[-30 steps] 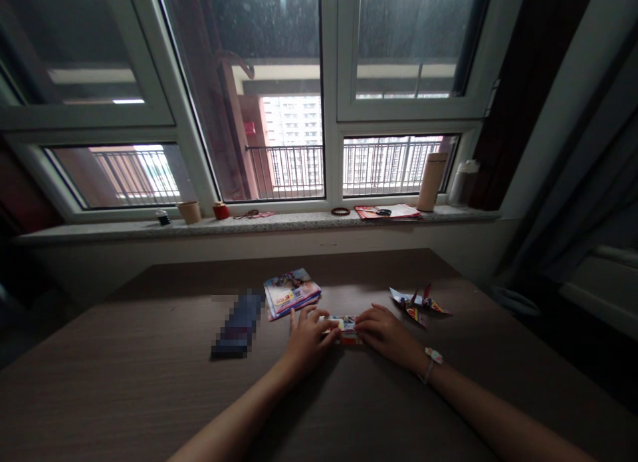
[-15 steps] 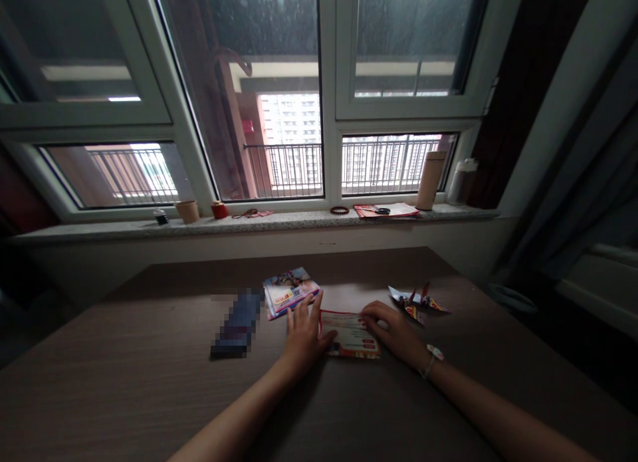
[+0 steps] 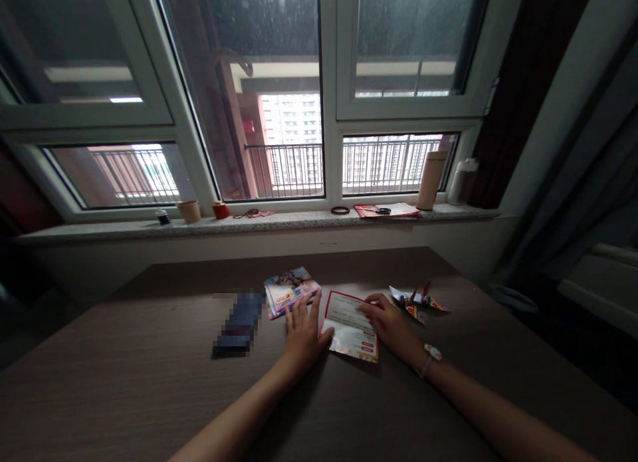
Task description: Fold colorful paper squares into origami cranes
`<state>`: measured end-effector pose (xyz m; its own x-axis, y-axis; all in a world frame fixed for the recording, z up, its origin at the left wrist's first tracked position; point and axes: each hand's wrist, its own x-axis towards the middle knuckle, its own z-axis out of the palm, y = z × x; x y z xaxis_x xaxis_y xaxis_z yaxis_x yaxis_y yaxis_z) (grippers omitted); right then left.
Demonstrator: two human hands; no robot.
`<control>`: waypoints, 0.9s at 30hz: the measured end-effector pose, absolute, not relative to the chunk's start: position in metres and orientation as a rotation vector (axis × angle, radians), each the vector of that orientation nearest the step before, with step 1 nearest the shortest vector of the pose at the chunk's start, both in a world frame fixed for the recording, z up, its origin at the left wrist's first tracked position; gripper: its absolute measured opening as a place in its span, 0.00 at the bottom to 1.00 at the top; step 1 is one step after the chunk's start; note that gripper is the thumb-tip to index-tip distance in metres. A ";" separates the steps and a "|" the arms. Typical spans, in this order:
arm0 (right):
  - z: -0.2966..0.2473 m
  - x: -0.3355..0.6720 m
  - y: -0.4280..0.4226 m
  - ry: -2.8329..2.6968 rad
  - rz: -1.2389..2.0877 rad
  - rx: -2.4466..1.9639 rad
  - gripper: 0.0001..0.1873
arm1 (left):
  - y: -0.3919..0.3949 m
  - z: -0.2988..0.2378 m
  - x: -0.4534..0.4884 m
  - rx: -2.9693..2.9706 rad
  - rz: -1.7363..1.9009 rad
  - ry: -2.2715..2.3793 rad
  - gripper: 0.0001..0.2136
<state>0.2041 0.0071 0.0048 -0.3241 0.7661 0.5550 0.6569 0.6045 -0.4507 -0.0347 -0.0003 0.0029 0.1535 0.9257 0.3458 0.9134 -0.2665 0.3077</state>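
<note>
A printed paper sheet (image 3: pixel 349 326) with a red border lies unfolded on the brown table (image 3: pixel 149 395), turned at a slant. My left hand (image 3: pixel 302 330) lies flat beside the sheet's left edge, fingers stretched out, thumb touching the paper. My right hand (image 3: pixel 391 324) rests on the sheet's right edge, fingers curled and pinching the paper near its upper right corner. A folded paper crane (image 3: pixel 416 300) sits just right of that hand.
A stack of colourful papers (image 3: pixel 290 291) lies behind my left hand, with a dark blurred object (image 3: pixel 239 322) to its left. The windowsill (image 3: pixel 299 221) holds small cups, a bracelet, red papers with scissors and a tall tumbler (image 3: pixel 430 171).
The small folded paper between my hands has been opened into a full sheet, and it has since rotated slightly. My left hand went from curled to flat.
</note>
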 end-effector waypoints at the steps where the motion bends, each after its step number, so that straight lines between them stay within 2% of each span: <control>1: 0.005 0.204 0.007 -2.112 0.139 -1.116 0.18 | 0.000 0.003 -0.035 2.368 0.730 1.886 0.36; 6: 0.002 0.202 0.006 -2.238 -0.023 -1.039 0.12 | 0.000 0.004 -0.035 2.401 0.684 1.900 0.28; 11: 0.005 0.202 0.004 -2.408 0.073 -1.029 0.16 | -0.003 0.008 -0.034 2.478 0.680 1.840 0.17; 15: 0.010 0.201 0.001 -2.446 0.035 -1.018 0.15 | -0.007 0.012 -0.034 2.547 0.705 1.722 0.10; 18: 0.013 0.200 0.000 -2.445 0.029 -1.025 0.14 | -0.008 0.014 -0.034 2.535 0.702 1.661 0.10; 27: 0.016 0.198 -0.005 -2.420 0.076 -0.979 0.13 | -0.010 0.015 -0.034 2.604 0.594 1.438 0.19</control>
